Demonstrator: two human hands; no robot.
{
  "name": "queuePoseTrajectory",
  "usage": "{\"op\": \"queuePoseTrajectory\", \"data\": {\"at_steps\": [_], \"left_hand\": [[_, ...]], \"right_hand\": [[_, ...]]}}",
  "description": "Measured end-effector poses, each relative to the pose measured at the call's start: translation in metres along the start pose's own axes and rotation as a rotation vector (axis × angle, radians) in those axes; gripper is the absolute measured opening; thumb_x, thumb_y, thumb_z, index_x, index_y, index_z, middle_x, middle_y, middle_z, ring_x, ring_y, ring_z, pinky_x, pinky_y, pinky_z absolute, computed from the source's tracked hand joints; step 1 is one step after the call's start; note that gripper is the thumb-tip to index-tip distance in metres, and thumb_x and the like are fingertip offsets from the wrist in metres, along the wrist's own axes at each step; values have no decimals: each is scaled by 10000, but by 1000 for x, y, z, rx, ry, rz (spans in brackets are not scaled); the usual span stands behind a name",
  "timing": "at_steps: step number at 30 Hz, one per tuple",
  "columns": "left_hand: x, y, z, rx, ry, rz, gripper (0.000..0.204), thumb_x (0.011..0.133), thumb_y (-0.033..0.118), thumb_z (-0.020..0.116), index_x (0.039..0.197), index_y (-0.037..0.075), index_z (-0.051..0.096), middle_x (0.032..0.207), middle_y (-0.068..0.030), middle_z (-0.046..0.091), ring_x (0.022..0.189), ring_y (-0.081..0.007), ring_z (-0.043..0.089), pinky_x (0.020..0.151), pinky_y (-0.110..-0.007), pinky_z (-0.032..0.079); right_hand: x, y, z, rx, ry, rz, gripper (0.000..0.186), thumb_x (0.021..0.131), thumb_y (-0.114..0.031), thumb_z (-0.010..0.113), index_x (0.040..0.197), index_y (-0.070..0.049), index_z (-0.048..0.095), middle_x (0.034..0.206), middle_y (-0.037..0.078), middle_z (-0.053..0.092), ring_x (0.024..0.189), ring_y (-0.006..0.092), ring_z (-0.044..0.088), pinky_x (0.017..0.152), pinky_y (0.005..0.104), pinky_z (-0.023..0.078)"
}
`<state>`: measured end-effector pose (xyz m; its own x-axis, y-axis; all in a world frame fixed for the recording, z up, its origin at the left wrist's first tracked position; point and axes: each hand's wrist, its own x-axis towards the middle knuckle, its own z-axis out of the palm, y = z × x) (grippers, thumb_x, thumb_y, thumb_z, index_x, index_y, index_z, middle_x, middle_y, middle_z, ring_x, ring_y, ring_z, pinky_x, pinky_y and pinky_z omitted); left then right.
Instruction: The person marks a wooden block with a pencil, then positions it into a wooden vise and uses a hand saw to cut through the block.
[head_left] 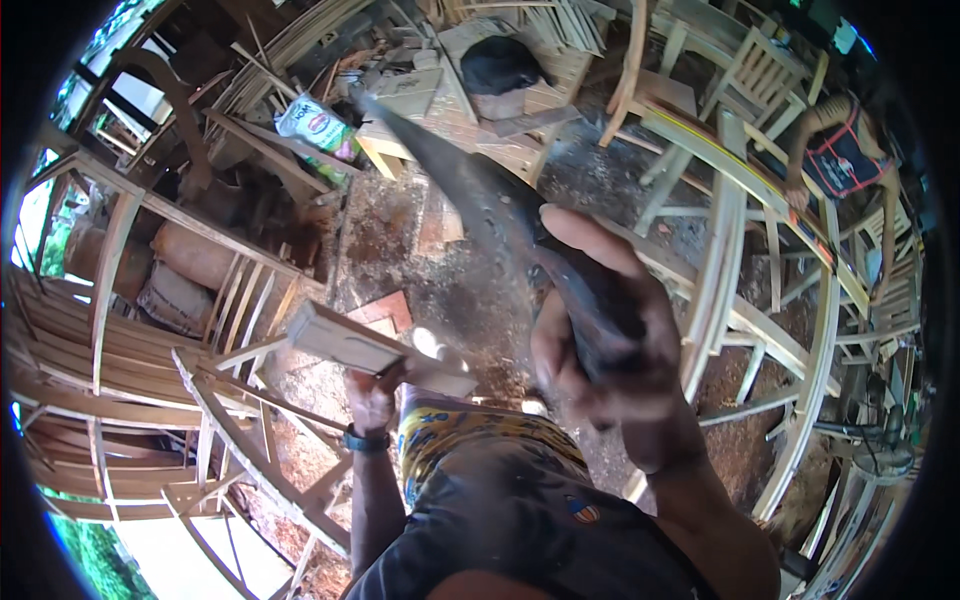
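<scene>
My right hand (610, 330) is wrapped round the dark handle of a hand saw (460, 190), raised in the middle of the view with its tapering blade pointing up and to the left. My thumb lies along the top of the handle. Lower left, my left hand (374, 400) grips a short flat wooden board (340, 335) with a groove or slot along its face, held tilted in front of my body. The saw is above and apart from the board.
Wooden frames (110, 380) fill the left. A workbench (420, 90) with offcuts and a black bundle (500, 65) stands ahead, beside a printed sack (315, 130). At the right, a co-worker (840, 150) bends over long timber pieces (720, 170) among chair frames (760, 70).
</scene>
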<state>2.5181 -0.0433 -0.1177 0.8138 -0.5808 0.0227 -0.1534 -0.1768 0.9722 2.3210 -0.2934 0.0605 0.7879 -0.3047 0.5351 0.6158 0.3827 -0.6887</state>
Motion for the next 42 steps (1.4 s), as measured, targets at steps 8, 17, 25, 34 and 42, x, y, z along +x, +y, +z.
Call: {"op": "queuePoseTrajectory", "data": {"at_steps": [8,17,25,34,42], "left_hand": [[223,-95,-97,-485,-109,-101,322,814,22,753,1126,-23,687,1034,-89,712,907,-141,658,731,-259,553],[473,-125,-276,-56,-66,170,306,846,204,766,1055,-8,696,959,-98,716,897,-207,675,800,-360,543],[695,-126,-319,-122,-91,27,295,798,245,774,929,-12,715,826,-75,713,767,-184,674,704,-320,530],[960,-216,-313,-498,-179,-274,206,837,88,798,984,-17,699,945,-75,726,881,-181,696,787,-332,559],[1175,-246,-278,194,-403,-207,164,791,101,809,925,55,726,866,-77,733,784,-188,707,708,-319,556]], "right_hand": [[148,233,-128,-1120,326,400,758,822,-20,773,1496,-84,430,1066,102,657,948,116,628,825,282,512],[347,397,-181,-1215,588,531,662,832,0,708,1443,-138,492,842,23,628,692,93,570,641,281,491],[520,479,-235,-1429,355,619,748,818,-63,742,1473,-206,409,924,224,690,796,398,691,692,438,541],[671,677,-464,-1632,33,758,637,905,-134,605,1494,-181,367,1115,211,665,912,393,686,804,490,542],[689,790,-641,-1765,-480,1067,668,920,-135,529,1549,-212,318,911,187,637,720,329,673,637,475,547]]}}
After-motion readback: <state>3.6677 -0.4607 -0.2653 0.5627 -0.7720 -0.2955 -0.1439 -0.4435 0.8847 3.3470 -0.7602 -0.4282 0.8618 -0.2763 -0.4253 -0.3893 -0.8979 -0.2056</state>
